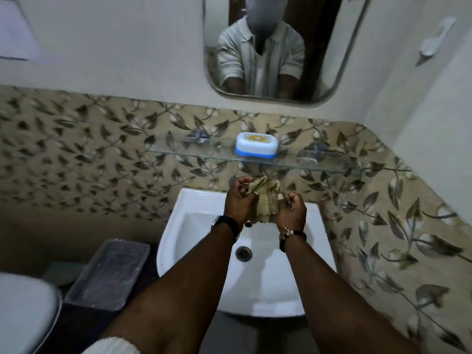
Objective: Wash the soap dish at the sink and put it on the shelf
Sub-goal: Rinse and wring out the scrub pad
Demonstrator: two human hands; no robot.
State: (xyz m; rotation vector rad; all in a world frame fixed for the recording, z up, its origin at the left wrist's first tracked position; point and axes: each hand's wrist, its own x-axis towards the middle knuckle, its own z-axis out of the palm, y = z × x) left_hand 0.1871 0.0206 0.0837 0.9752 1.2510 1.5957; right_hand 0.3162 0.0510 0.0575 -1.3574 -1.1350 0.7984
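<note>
Both hands are raised together over the back of the white sink (194, 226), clamped on a crumpled, greenish-beige cloth (265, 198). The left hand (238, 200) has its fingers curled round the cloth's upper left part. The right hand (292, 208) grips the right side in a loose fist. The cloth bunches between the two hands, and its lower edge hangs just below them.

Straight above the grip, and apart from it, the soap dish (256, 145) sits on the glass shelf (357, 164). It is white with a blue base and shows something yellow on top, possibly a bar of soap, though the view is too soft to be sure. Neither hand touches it.

Below the grip, nearer the person, the drain (244, 252) shows in the basin between the forearms. A dark watch (226, 224) is on the left wrist and a beaded bracelet (292, 235) on the right.

Higher than the shelf hangs a mirror (319, 60), reflecting a person in a striped shirt. Down to the left of the grip stand a clear plastic box (109, 272) and a white toilet (23, 310).
</note>
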